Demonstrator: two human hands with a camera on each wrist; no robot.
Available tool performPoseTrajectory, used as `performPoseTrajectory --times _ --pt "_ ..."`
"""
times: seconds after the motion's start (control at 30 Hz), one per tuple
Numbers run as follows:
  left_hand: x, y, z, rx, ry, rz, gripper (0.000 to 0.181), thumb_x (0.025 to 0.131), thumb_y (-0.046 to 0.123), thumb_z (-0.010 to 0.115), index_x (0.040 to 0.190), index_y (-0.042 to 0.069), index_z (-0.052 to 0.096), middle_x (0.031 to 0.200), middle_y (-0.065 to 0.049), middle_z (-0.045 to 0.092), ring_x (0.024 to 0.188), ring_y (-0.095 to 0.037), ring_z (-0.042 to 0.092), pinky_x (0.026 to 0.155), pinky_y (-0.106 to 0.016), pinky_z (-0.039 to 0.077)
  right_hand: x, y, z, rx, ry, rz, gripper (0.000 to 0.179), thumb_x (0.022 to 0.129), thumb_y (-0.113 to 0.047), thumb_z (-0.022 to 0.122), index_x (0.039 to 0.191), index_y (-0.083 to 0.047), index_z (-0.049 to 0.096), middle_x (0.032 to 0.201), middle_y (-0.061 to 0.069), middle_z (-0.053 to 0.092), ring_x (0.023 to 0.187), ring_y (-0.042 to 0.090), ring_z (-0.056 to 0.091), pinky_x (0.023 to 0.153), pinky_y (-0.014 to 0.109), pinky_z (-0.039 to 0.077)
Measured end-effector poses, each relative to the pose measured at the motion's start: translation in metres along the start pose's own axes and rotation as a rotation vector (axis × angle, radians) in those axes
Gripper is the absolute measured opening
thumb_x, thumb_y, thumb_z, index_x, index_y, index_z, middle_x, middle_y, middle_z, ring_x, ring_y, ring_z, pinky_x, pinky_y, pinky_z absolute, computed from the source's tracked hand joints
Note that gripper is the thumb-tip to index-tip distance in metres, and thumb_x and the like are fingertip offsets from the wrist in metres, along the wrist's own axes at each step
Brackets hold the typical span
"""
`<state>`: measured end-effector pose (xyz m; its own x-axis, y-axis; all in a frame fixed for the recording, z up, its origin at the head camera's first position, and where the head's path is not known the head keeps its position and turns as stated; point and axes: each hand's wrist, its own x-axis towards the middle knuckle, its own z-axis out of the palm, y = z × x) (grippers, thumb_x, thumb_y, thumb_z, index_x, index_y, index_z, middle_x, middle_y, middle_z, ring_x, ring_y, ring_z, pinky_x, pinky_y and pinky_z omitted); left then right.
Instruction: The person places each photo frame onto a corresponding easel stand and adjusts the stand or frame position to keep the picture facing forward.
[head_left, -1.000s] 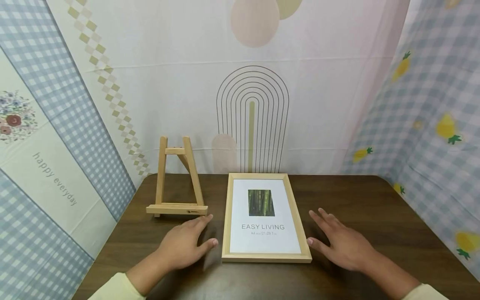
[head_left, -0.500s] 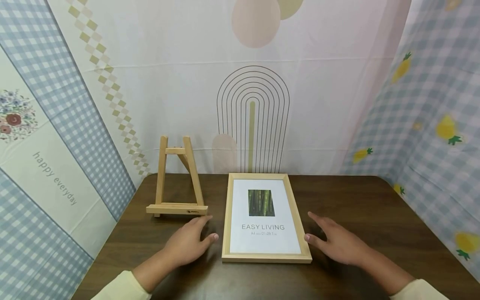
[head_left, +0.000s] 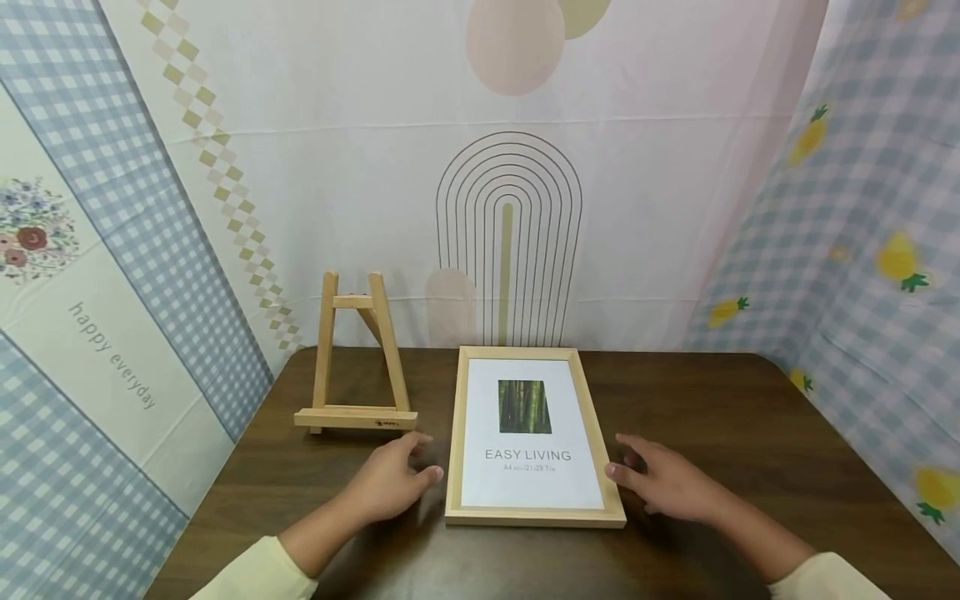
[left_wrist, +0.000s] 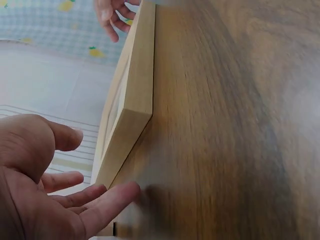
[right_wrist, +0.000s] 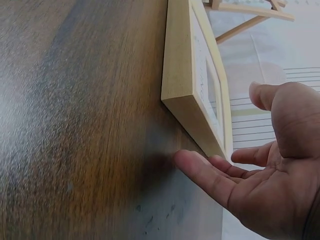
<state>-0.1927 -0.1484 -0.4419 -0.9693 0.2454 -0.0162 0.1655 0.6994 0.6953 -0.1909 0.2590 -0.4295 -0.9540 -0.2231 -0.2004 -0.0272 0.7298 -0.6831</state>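
A light wooden picture frame (head_left: 536, 483) lies flat on the dark wooden table, a white "EASY LIVING" sheet with a small forest picture inside it. Just left of its edge is my left hand (head_left: 393, 477), thumb and fingers spread and loosely bent around nothing. On the opposite side my right hand (head_left: 670, 483) has its thumb at the frame's right edge; whether it touches cannot be told. Both wrist views show the hands with parted fingers beside the frame's side (left_wrist: 137, 85), and the right palm (right_wrist: 270, 185) faces it.
A small wooden easel (head_left: 356, 417) stands on the table (head_left: 705, 400) to the left of the frame, close to my left fingertips. Behind the table hangs a patterned white cloth (head_left: 637, 233); blue checked cloths (head_left: 885, 333) hang at the sides.
Both hands have drawn slightly closer to the frame's sides, and their fingers have bent more. The frame and easel stay where they were on the table.
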Motion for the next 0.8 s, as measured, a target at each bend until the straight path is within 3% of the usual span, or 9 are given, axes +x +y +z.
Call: performPoseTrajectory --times 0.03,0.2,0.37,0.8 --pt "0.000 0.001 0.000 -0.027 -0.002 -0.008 0.052 0.094 0.027 0.076 0.137 0.003 0.059 0.125 -0.016 0.066 0.088 -0.026 0.069 0.081 -0.051 0.056 0.000 -0.001 0.001 0.041 -0.006 0.012 0.078 0.100 -0.041 0.066 0.154 0.007 0.035 0.119 0.019 0.057 0.071 0.024 0.065 0.059 0.039 0.058" --pt "0.001 0.005 0.004 -0.204 -0.031 -0.046 0.049 0.096 0.019 0.073 0.136 -0.003 0.056 0.127 -0.023 0.061 0.058 -0.021 0.064 0.055 -0.038 0.057 0.003 -0.002 0.005 0.114 -0.002 0.060 0.076 0.100 -0.038 0.068 0.153 0.006 0.036 0.110 0.013 0.059 0.081 0.023 0.064 0.062 0.039 0.060" --pt "0.005 0.006 0.013 -0.317 -0.062 -0.094 0.045 0.097 0.016 0.071 0.134 -0.005 0.056 0.124 -0.021 0.060 0.070 -0.024 0.065 0.051 -0.035 0.059 0.005 -0.003 0.008 0.169 -0.017 0.105 0.075 0.100 -0.035 0.069 0.152 0.007 0.036 0.114 0.015 0.061 0.086 0.023 0.065 0.065 0.041 0.060" --pt "0.008 0.014 0.021 -0.391 -0.075 -0.167 0.049 0.095 0.011 0.071 0.135 -0.009 0.053 0.121 -0.019 0.059 0.077 -0.024 0.067 0.053 -0.038 0.060 0.010 -0.005 0.016 0.262 -0.046 0.157 0.070 0.101 -0.025 0.068 0.150 0.010 0.035 0.116 0.018 0.061 0.085 0.026 0.067 0.069 0.042 0.061"
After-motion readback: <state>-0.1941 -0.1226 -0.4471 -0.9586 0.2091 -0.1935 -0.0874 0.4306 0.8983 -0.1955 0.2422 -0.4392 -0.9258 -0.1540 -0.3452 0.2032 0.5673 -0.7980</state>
